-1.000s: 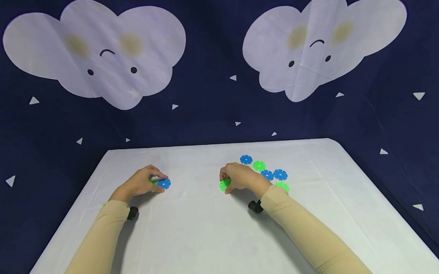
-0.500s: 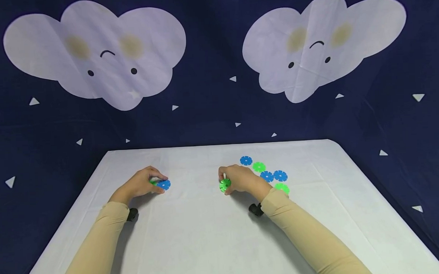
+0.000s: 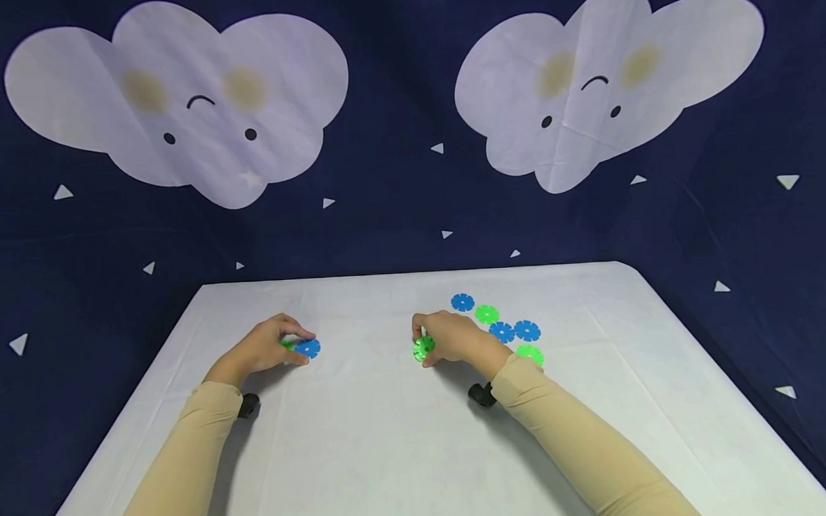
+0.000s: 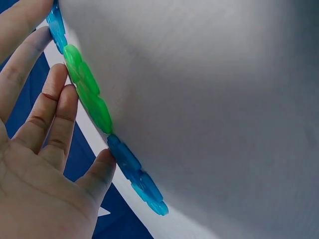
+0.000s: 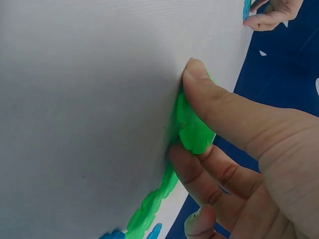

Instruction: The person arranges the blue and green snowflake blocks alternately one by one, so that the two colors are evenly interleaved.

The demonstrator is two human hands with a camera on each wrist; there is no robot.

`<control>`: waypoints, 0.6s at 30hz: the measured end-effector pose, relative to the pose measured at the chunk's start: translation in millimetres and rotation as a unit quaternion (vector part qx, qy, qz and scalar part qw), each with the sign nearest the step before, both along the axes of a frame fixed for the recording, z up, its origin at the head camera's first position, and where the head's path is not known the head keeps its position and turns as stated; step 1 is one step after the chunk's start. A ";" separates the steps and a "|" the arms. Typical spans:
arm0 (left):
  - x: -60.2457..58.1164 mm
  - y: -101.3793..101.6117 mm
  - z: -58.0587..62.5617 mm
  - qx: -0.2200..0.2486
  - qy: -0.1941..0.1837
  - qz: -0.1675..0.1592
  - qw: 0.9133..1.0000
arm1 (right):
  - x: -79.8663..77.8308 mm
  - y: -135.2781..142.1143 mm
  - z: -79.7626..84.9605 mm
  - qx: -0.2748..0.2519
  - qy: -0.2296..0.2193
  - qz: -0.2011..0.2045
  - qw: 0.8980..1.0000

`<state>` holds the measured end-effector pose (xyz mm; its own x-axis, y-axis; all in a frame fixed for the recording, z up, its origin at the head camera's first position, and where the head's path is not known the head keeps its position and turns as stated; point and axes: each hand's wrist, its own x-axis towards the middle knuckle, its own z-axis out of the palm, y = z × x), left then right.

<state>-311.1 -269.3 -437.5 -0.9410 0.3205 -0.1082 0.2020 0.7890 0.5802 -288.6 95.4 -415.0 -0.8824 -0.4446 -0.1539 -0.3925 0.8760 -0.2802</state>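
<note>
In the head view my left hand [image 3: 269,343] rests at the table's left, with thumb and fingertips at the edges of a flat blue notched disc [image 3: 308,349]. Part of a green disc [image 3: 288,344] shows under this hand. The left wrist view shows extended fingers beside a row of a blue, a green [image 4: 88,92] and another blue disc [image 4: 139,174]; the thumb tip touches the lower blue one. My right hand [image 3: 453,336] pinches a green notched disc [image 3: 423,349] between thumb and fingers, just above or on the table; the right wrist view shows this green disc [image 5: 194,127] tilted.
Right of and behind the right hand lie several loose discs: a blue disc [image 3: 463,302], a green disc [image 3: 486,315], two blue discs [image 3: 528,331] side by side, and a green disc [image 3: 530,355] partly behind the sleeve. A dark blue curtain [image 3: 398,236] hangs behind the white table [image 3: 365,442].
The green disc in my right hand has tilted slightly and shows a darker, shinier face. My left hand stays in place.
</note>
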 end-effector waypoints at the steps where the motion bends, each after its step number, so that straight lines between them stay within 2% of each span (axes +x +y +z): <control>1: -0.2 0.1 0.0 0.000 0.000 -0.001 1.000 | 0.2 0.2 0.0 0.002 0.000 0.000 1.000; 18: -1.7 -1.7 -2.1 0.001 0.004 -0.006 1.000 | -1.5 0.9 1.7 0.003 -0.016 0.014 1.000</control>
